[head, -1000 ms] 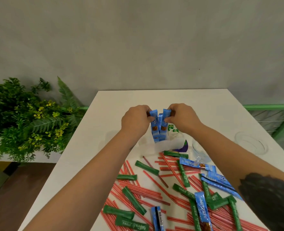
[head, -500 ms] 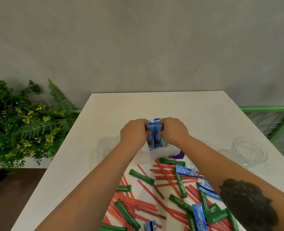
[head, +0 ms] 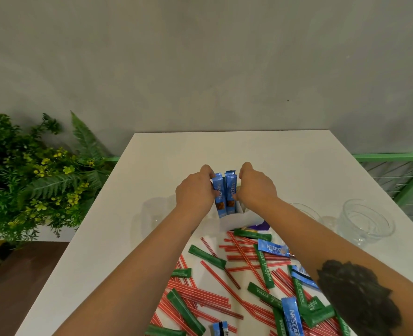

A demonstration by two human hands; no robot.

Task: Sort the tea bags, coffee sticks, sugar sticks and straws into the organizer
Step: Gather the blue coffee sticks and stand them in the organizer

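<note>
White table (head: 285, 166) fills the view; red straws (head: 200, 294) and green sugar sticks (head: 206, 256) scattered from 5 to 7 o'clock. White organizer (head: 243, 218) at centre. Left hand (head: 195, 192) and right hand (head: 257, 190) both curl round the upright blue coffee sticks (head: 224, 194). Since a second ago the bundle has squared up and dropped lower, bottom ends now inside a compartment. Coffee batch nearly seated; loose coffee sticks remain at 5 o'clock.
</note>
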